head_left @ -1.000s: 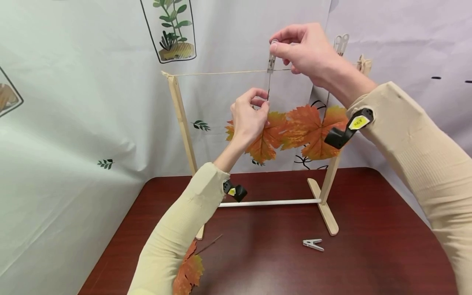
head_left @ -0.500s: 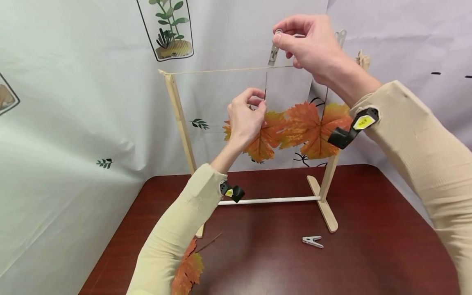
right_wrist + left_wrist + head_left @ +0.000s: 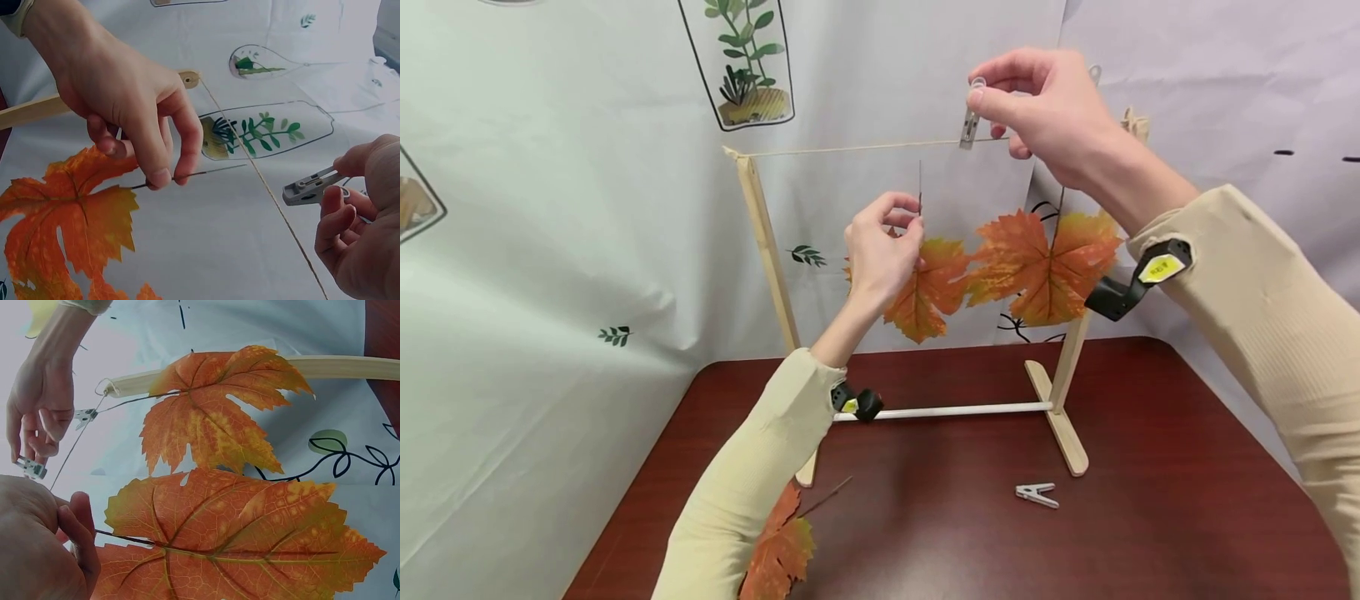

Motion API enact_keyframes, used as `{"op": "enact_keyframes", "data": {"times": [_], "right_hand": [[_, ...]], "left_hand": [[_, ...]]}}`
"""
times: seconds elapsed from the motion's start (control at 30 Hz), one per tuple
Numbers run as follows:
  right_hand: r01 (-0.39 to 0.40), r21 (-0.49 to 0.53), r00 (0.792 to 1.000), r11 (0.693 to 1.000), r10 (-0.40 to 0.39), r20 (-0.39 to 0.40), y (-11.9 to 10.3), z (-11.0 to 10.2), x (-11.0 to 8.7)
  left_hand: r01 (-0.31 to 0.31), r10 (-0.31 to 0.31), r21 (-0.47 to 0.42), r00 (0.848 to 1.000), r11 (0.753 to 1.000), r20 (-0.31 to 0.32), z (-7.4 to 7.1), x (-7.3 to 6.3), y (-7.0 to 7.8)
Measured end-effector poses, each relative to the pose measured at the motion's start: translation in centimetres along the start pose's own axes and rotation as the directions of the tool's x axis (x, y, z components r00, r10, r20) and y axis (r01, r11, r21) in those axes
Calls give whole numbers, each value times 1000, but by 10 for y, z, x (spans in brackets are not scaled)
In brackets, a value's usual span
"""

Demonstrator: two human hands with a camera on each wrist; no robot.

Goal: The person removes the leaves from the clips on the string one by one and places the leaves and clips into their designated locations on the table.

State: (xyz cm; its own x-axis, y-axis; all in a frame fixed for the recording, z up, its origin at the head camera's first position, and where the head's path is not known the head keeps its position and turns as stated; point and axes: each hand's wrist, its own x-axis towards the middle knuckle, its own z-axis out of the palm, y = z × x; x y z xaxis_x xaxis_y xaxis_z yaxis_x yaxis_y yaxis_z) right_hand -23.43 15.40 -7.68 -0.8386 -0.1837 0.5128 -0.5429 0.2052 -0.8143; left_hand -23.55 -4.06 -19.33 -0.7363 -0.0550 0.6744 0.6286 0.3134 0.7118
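One taut string (image 3: 850,148), left hand (image 3: 880,250) pinching an orange leaf (image 3: 931,292) by its stem (image 3: 921,179) just below the string, right hand (image 3: 1054,108) pinching a clothespin (image 3: 971,123) just beside the string, second leaf (image 3: 1047,265) hanging below the string.

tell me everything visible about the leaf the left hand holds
The leaf is orange with yellowish patches, jagged lobes and dark branching veins; it looks artificial. Its thin dark stem points up in the head view, pinched by the left hand, with the broad part lower down, partly behind the hand. The stem's upper tip is unclipped, below the cord in that view. One edge lies close to the neighbouring leaf; whether they touch is unclear.
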Motion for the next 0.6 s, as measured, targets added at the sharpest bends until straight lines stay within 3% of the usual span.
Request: {"op": "enact_keyframes", "data": {"times": [0.37,0.6], "right_hand": [[-14,26,999,1000,13,36,0,-1,-8],[-37,61,998,997,34,53,0,-1,-12]], "left_hand": [[-28,28,20,1000,999,-6,-12,-8,-6],[-13,13,0,1000,1000,9,-17,-14,-10]]}}
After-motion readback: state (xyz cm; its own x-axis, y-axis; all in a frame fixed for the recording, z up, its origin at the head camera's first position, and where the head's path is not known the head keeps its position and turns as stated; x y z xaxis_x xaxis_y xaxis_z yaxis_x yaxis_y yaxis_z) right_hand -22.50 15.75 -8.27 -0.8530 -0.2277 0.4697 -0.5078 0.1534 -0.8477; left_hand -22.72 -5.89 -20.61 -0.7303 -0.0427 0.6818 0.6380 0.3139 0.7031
